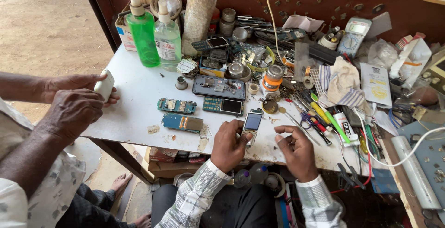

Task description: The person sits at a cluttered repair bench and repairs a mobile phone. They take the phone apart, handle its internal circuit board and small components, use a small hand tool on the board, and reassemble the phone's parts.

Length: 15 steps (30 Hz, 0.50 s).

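A: What is the left hand point(228, 145) doing?

B: Its grip is closing around a small phone point(252, 122), fingers wrapping the lower part while the lit screen is facing up. The phone is sitting at the near edge of the desk point(139, 93), just right of the middle.

A: And the right hand point(296, 149)?

B: Its grip is half open and holding nothing, fingers curling loosely, hovering just right of the phone but apart from it.

A: What is lying around them?

B: Just far-left of the phone, a keypad board point(223, 105) with a dark screen is lying flat. Left of that, two blue circuit boards point(176, 105) are resting, one nearer than the other. Farther back, a grey phone frame point(219, 87) is lying open. To the right, a heap of pens and tools point(320, 117) is spreading out, with a striped cloth point(340, 82) beyond it.

A: Anything at the far side?

B: A green spray bottle point(143, 31) and a clear bottle point(167, 38) are standing upright at the far left, touching or nearly so. A multimeter point(353, 34) is leaning at the far right.

A: Is anyone else there?

B: Yes, at the left another person's hands point(76, 103) are cupping a white casing point(104, 85) over the desk's left edge, well apart from the phone.
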Each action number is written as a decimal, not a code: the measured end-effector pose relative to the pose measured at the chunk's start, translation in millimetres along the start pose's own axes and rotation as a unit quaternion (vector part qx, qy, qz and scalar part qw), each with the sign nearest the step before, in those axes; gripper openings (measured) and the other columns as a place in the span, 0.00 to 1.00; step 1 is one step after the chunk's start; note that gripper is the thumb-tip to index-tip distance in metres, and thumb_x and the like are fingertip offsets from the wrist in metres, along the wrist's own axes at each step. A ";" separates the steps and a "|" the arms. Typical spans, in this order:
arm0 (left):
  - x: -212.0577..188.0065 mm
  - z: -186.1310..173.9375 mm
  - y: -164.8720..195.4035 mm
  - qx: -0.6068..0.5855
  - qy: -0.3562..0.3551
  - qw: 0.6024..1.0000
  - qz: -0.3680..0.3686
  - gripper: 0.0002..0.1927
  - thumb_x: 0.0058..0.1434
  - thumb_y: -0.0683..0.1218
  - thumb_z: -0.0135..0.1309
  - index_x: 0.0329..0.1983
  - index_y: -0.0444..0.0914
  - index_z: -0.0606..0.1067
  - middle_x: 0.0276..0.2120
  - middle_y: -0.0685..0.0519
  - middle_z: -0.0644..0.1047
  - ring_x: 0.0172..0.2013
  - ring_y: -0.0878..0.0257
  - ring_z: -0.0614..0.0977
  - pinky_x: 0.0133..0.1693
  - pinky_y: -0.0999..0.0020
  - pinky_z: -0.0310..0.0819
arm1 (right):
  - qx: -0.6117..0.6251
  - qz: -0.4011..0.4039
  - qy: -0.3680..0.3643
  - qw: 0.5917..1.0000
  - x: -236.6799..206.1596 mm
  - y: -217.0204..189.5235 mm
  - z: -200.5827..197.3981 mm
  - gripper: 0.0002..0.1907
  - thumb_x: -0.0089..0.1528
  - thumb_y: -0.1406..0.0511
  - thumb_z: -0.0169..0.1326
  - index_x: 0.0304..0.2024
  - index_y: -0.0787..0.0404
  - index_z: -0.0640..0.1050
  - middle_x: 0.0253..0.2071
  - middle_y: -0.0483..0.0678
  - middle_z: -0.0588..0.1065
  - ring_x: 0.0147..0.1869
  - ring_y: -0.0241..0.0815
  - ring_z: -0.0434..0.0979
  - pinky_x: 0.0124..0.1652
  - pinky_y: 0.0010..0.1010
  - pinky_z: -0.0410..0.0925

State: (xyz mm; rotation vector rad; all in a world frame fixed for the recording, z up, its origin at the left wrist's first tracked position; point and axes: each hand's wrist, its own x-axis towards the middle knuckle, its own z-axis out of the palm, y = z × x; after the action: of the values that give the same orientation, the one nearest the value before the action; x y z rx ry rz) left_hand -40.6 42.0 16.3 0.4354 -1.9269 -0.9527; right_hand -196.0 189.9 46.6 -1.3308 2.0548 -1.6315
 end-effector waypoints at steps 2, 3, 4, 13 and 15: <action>1.0 -1.0 -1.1 -0.008 -0.003 1.000 0.002 0.13 0.59 0.41 0.64 0.42 0.36 0.72 0.29 0.47 0.73 0.31 0.51 0.73 0.33 0.55 0.68 | -0.034 0.001 -0.009 0.999 17.6 -4.9 -0.4 0.12 0.65 0.66 0.57 0.50 0.63 0.80 0.45 0.46 0.80 0.35 0.32 0.76 0.33 0.22 0.70; 1.0 -1.8 -1.3 -0.014 -0.003 1.000 -0.002 0.12 0.59 0.41 0.63 0.42 0.36 0.72 0.29 0.47 0.73 0.31 0.51 0.73 0.33 0.56 0.68 | -0.096 -0.011 -0.008 0.995 33.1 -8.8 -1.6 0.11 0.64 0.65 0.58 0.49 0.62 0.80 0.45 0.45 0.80 0.34 0.33 0.77 0.31 0.23 0.70; 1.5 -2.2 -1.5 -0.019 -0.003 1.000 -0.004 0.12 0.59 0.41 0.63 0.42 0.36 0.73 0.29 0.48 0.73 0.31 0.52 0.73 0.32 0.56 0.68 | -0.157 -0.025 -0.006 0.987 51.6 -14.0 -1.8 0.11 0.64 0.64 0.58 0.48 0.60 0.80 0.45 0.44 0.81 0.34 0.34 0.78 0.30 0.24 0.70; 5.8 -8.9 -2.2 -0.035 -0.001 0.999 -0.021 0.12 0.60 0.40 0.63 0.43 0.35 0.73 0.29 0.48 0.72 0.30 0.54 0.73 0.30 0.59 0.68 | -0.384 -0.308 -0.220 0.842 203.7 -56.0 78.5 0.06 0.61 0.59 0.64 0.41 0.48 0.85 0.37 0.42 0.73 0.33 0.40 0.78 0.26 0.32 0.71; 7.0 -9.8 -3.3 -0.038 -0.004 0.999 -0.034 0.12 0.60 0.40 0.63 0.42 0.35 0.73 0.29 0.48 0.72 0.29 0.55 0.73 0.30 0.59 0.68 | -0.444 -0.302 -0.238 0.810 218.5 -51.8 98.1 0.05 0.64 0.61 0.61 0.41 0.45 0.85 0.35 0.42 0.72 0.31 0.39 0.77 0.25 0.33 0.71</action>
State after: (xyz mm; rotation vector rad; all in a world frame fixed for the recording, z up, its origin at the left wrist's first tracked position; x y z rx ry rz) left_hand -36.2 31.1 20.5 0.4558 -1.8861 -1.0704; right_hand -232.6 -36.5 132.8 -2.5539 2.2070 -0.2080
